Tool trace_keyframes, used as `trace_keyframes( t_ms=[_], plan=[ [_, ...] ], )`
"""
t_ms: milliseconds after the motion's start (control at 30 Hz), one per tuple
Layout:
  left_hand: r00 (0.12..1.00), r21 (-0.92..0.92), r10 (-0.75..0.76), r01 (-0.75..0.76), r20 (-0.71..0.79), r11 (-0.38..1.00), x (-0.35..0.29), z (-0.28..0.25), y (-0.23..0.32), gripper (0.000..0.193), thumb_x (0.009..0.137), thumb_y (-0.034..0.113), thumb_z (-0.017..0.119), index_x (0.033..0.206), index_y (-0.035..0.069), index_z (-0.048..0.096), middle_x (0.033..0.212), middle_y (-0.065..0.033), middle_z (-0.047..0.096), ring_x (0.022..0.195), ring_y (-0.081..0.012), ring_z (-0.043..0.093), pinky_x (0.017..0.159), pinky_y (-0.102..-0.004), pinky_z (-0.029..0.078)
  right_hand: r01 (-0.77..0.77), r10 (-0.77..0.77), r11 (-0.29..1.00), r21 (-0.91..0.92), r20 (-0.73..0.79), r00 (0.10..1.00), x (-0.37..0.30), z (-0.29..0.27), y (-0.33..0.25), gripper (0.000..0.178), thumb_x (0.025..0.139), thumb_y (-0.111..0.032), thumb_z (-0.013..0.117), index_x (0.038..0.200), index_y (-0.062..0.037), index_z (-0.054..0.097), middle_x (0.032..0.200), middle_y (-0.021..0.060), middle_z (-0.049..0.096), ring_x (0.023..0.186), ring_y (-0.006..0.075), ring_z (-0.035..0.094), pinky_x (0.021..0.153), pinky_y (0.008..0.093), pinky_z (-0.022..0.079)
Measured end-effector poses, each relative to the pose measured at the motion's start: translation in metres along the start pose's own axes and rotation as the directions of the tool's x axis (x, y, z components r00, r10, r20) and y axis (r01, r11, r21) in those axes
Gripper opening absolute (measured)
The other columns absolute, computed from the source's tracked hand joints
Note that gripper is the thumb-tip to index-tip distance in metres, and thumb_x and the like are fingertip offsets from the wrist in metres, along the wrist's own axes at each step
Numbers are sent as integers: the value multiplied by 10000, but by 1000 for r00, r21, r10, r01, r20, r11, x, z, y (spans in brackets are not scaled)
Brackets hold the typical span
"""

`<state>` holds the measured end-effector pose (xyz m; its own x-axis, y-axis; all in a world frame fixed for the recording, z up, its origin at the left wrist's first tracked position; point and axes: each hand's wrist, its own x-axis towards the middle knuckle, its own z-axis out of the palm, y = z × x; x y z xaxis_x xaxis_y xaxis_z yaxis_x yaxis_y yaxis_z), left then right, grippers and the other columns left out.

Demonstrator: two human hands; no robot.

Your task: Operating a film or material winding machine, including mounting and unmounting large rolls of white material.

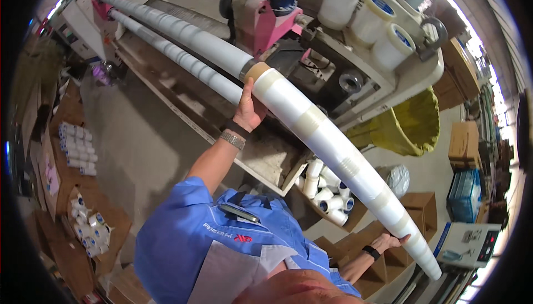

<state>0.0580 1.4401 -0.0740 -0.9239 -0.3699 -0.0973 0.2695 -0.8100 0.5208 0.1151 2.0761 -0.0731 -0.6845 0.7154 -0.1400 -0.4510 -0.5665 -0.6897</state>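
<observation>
A long white roll (338, 157) with several yellowish bands slants down from the machine toward the lower right. My left hand (250, 112) grips its upper end from below, thumb raised along the side, next to the brown core (259, 73). Farther down, my right hand (388, 242) holds the roll near its lower end, with some fingers hidden beneath it. At the upper end the core lines up with a pale machine shaft (189, 36); whether the shaft runs inside it I cannot see. A second, thinner shaft (183, 58) runs alongside.
A pink bracket (261, 29) stands behind the shafts. Three white tape rolls (340, 4) sit on the machine top at the right. Below the long roll, a carton holds several small white rolls (327, 193). More rolls (91, 232) lie on cardboard at the left. A yellow bag (413, 123) hangs beyond.
</observation>
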Motion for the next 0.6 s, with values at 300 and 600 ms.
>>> trace_keyframes(
  t_ms=[300,600],
  plan=[
    [991,65,-81,88,-104,994,-30,53,-34,589,948,580,504,1299,107,520,1251,-49,601,1164,-230,558,988,-427,449,-513,380,856,62,597,707,-88,124,141,752,724,-412,704,1336,-28,495,1320,176,553,1239,373,503,1093,553,360],
    [907,366,132,26,-399,930,9,9,50,438,879,527,634,1085,140,621,947,-6,660,798,-145,599,651,-320,479,-431,758,652,-624,544,359,-228,153,203,713,799,-199,783,1392,6,445,1322,143,559,1178,227,549,1034,352,413]
  ],
)
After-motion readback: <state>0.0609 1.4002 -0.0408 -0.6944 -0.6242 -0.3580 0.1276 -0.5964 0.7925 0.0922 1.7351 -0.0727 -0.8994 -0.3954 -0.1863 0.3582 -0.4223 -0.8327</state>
